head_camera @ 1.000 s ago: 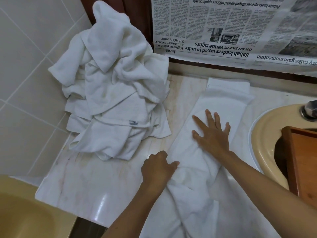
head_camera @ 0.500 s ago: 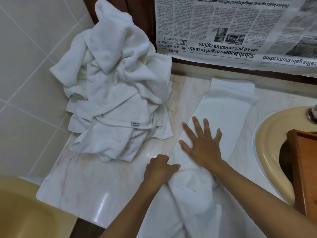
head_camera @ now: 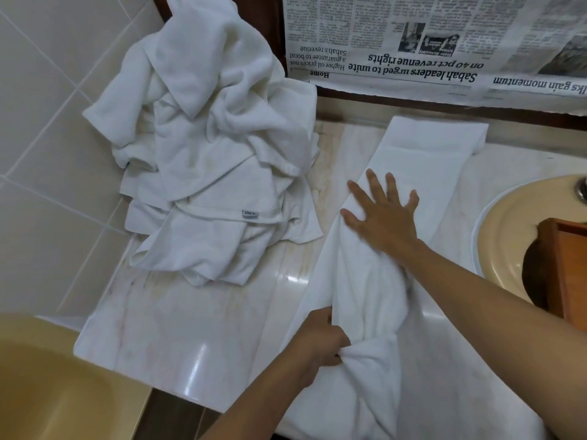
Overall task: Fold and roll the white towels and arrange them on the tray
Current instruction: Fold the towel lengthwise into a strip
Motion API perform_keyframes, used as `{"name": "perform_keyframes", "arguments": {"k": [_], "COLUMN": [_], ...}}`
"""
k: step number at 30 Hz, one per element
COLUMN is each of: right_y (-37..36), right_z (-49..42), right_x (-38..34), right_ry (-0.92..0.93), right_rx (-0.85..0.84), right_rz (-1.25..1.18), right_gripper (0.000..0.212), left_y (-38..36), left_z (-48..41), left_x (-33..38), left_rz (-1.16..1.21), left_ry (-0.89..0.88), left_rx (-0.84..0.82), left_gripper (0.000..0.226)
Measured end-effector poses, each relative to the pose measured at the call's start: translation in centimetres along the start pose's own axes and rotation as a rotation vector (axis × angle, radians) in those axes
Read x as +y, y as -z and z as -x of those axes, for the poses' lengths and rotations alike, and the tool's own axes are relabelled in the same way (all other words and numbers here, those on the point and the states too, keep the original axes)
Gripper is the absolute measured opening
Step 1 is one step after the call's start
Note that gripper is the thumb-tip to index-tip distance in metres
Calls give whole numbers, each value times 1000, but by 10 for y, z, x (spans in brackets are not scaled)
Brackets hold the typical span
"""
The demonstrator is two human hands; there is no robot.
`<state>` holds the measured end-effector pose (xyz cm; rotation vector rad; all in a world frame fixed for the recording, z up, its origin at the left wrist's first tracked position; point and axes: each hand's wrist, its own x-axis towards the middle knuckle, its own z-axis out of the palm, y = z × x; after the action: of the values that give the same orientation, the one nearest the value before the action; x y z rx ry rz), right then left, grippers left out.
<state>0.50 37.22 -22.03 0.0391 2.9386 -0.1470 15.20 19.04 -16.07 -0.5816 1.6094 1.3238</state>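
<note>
A long white towel [head_camera: 425, 160] lies folded lengthwise on the marble counter [head_camera: 178, 328], running from the back wall toward me. My right hand [head_camera: 381, 214] presses flat on its middle with fingers spread. My left hand [head_camera: 320, 341] grips a bunched fold of the same towel near the counter's front edge. A heap of crumpled white towels [head_camera: 206, 147] sits at the back left against the tiled wall. The corner of a wooden tray [head_camera: 568, 268] shows at the right edge, over the basin.
A beige sink basin [head_camera: 505, 223] with a metal tap [head_camera: 583, 188] is at the right. A second beige basin [head_camera: 47, 392] lies at the lower left. Newspaper [head_camera: 428, 42] covers the wall behind. Bare marble lies between the heap and the folded towel.
My left hand has slid nearer the counter's front edge, drawing the towel's near end into a bunch. My right hand stays flat on the towel's middle.
</note>
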Motion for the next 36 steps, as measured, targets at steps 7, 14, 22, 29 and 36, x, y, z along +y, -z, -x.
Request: {"name": "perform_keyframes", "arguments": {"k": [7, 14, 22, 29, 36], "right_y": [0, 0, 1, 2, 1], "right_z": [2, 1, 1, 1, 1], "right_x": [-1, -2, -2, -2, -1], "right_ry": [0, -3, -7, -3, 1], "right_rx": [20, 19, 6, 4, 19], "right_rz": [0, 7, 15, 1, -5], "right_gripper": [67, 66, 67, 67, 68], "left_y": [64, 101, 75, 47, 38], "left_z": [17, 26, 7, -27, -31], "left_x": [-30, -49, -3, 23, -7], "left_rz": [-113, -310, -565, -557, -622], "left_ry": [-6, 3, -157, -314, -529], "left_rx": [-247, -222, 285, 598, 852], "left_gripper": [50, 39, 27, 22, 20]}}
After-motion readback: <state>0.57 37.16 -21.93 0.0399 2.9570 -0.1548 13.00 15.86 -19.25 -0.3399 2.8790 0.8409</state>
